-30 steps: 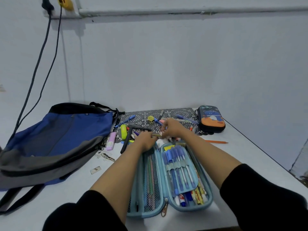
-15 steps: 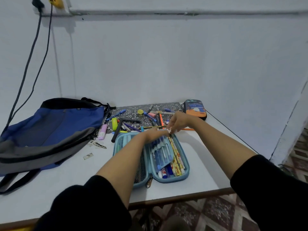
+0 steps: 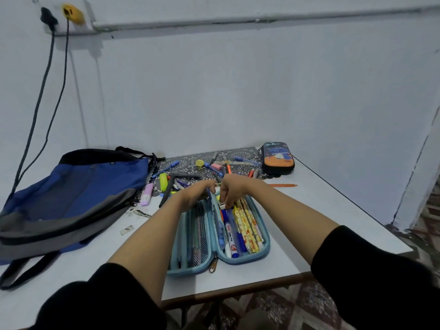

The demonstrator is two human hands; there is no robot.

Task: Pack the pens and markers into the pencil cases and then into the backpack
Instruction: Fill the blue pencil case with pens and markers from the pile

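Step in hand: filling the open blue pencil case [image 3: 264, 246], judged well short of done, with zipping and the backpack [image 3: 78, 186] both ahead.
Case position: flat on the table [image 3: 321, 210], straight ahead of the person, long axis running from the near edge towards the wall.
Case contents: mesh pocket [image 3: 197, 234] in the left half; a white marker [image 3: 229, 236] and patterned pencils [image 3: 248, 225] side by side in the right half, all lying along the case's length.
Left hand [image 3: 196, 192]: fingers curled over the far end of the pen flap [image 3: 217, 225], holding it up on edge and clear of the right half.
Right hand [image 3: 234, 189]: fingers bent steeply down, fingertips [image 3: 227, 204] on the far ends of the items in the right half; pinching or only pressing, impossible to tell.
Loose pens and markers [image 3: 183, 175]: scattered at mixed angles on the patterned mat [image 3: 240, 152], just beyond both hands, towards the wall.
Key relation: the pile straight ahead of the fingers; the right hand nearer to its right part and to the orange pencil [image 3: 283, 185] lying crosswise on the table.
Next move, as a judgement: a short forward reach, then a turn of each pen onto the case's long axis.
Second pencil case [image 3: 277, 161]: shut, at the far right of the mat.
Backpack position: lying on its side to the left of the case, well apart from it.
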